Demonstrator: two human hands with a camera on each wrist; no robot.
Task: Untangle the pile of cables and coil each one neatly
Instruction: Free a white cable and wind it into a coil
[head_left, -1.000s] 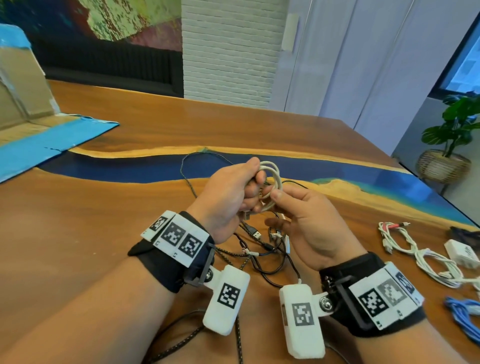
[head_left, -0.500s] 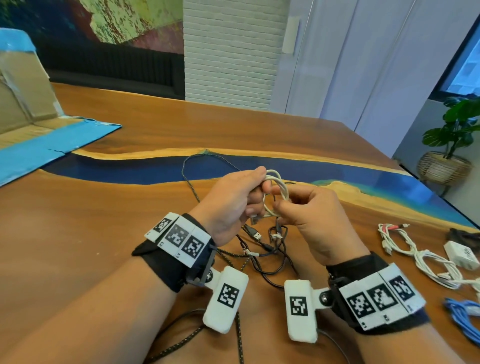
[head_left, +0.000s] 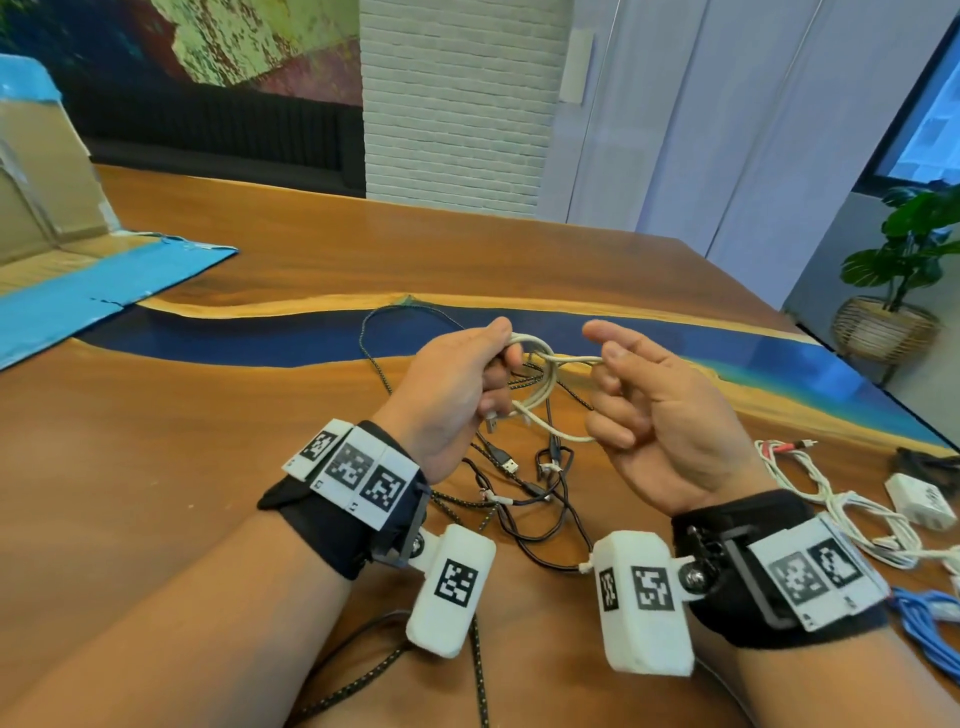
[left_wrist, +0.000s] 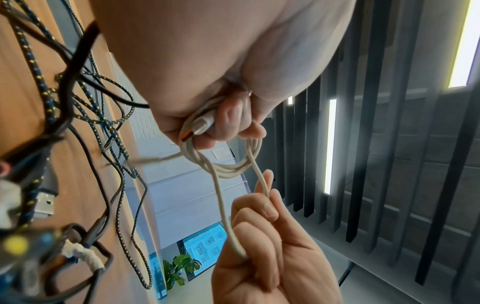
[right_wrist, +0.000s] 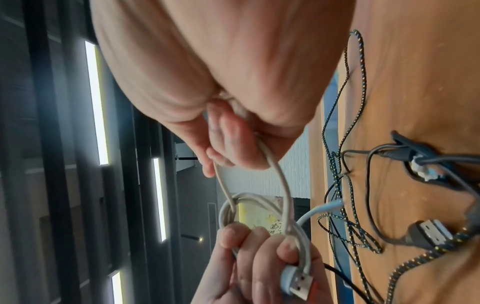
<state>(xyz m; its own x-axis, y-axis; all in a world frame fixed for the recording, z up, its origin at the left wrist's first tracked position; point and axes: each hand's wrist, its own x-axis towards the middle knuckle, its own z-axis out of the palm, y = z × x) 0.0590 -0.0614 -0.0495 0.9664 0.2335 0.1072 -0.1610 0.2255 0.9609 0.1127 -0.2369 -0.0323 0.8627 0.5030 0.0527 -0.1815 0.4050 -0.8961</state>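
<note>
A small coil of white cable (head_left: 537, 374) hangs above the wooden table (head_left: 208, 441), gripped by my left hand (head_left: 457, 384) together with its USB plug (right_wrist: 301, 286). My right hand (head_left: 644, 395) has its fingers curled round a loop of the same white cable (left_wrist: 228, 205) that it pulls through the coil (right_wrist: 249, 207). Below the hands a tangle of black cables (head_left: 540, 499) and a dark braided cable (head_left: 374, 353) with yellow flecks lies on the table.
Coiled white cables (head_left: 852, 509) and a white charger (head_left: 919, 499) lie at the right, with a blue cable (head_left: 924, 623) near the right edge. A flattened cardboard box with blue tape (head_left: 78, 260) sits at the far left. A potted plant (head_left: 904, 280) stands beyond the table.
My right hand has moved right and turned palm up, drawing a loop of white cable out through the coil. The left hand keeps its grip on the coil.
</note>
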